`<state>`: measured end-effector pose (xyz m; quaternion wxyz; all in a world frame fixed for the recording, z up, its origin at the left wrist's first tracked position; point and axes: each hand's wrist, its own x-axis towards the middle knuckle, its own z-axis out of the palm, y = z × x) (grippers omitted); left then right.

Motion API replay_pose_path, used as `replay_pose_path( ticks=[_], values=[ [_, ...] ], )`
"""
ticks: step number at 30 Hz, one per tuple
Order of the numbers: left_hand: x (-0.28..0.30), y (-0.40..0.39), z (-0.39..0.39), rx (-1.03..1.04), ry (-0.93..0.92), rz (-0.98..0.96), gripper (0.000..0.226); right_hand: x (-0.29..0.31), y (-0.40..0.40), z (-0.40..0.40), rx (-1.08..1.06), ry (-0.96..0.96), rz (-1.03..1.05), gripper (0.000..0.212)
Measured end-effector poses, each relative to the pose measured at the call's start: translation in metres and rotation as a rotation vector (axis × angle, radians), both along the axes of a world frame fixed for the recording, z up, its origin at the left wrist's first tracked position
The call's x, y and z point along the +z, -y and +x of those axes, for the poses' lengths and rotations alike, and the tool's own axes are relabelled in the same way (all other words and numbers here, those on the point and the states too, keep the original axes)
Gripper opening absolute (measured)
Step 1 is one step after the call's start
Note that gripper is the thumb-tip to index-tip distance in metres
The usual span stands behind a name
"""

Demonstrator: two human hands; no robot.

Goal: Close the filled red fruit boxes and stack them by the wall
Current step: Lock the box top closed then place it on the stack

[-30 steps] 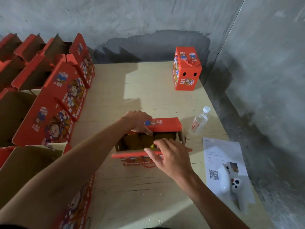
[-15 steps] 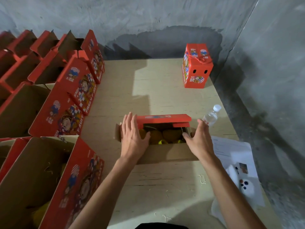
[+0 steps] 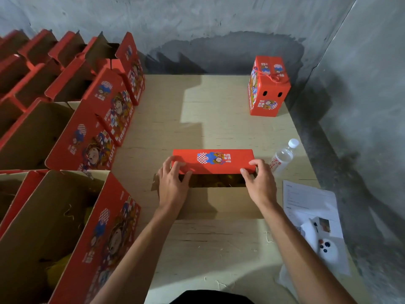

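Both hands grip the far red flap (image 3: 213,161) of the box (image 3: 219,202) at table centre. The left hand (image 3: 173,185) holds the flap's left end, fingers spread on top and thumb curled under its near edge. The right hand (image 3: 259,183) pinches the right end, fingers over the corner and thumb below. The flap lies nearly flat over the far half of the opening. A dark gap shows between the flap's near edge and the brown near flap, which lies folded out toward the person; yellowish fruit is faintly visible in the gap.

A closed box (image 3: 268,86), tied with red cord, stands upright at the far right corner of the table (image 3: 219,126), close to the wall (image 3: 197,23).

Rows of open boxes (image 3: 87,137) fill the left side, flaps raised. A bottle (image 3: 282,157) stands just right of the right hand. Nearer, a paper sheet (image 3: 306,200) lies at the right edge with a white controller (image 3: 326,246) on it.
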<state>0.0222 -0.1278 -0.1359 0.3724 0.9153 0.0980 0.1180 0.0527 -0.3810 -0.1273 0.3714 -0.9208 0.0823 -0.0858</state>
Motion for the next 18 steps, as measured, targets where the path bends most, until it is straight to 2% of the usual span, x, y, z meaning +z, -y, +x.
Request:
replay_pose_path(
  ticks=[2,4,6,8,10,12,15,18],
  values=[
    [0.005,0.000,0.003,0.024,-0.024,0.056,0.036,-0.002,0.005,0.004,-0.040,-0.098,0.013,0.056],
    [0.010,-0.003,0.010,0.055,-0.074,0.160,0.056,0.000,0.012,0.010,-0.059,-0.144,-0.142,0.066],
    [0.018,-0.010,0.019,0.034,-0.143,0.282,0.073,0.005,0.019,0.014,-0.045,-0.061,-0.437,0.058],
    [0.025,-0.017,0.028,-0.002,-0.193,0.348,0.076,0.019,0.017,0.019,-0.037,-0.014,-0.689,0.053],
    [0.032,-0.020,0.034,0.015,-0.251,0.381,0.076,0.034,0.009,0.024,-0.001,-0.060,-0.840,0.046],
    [0.035,-0.020,0.036,0.033,-0.268,0.398,0.077,0.048,0.002,0.034,0.029,-0.095,-0.773,0.036],
    [0.030,-0.019,0.034,0.035,-0.225,0.405,0.078,0.058,-0.002,0.045,0.067,-0.141,-0.393,0.038],
    [0.023,-0.020,0.029,0.065,-0.210,0.465,0.087,0.050,0.002,0.041,0.246,-0.180,-0.303,0.038]
  ],
)
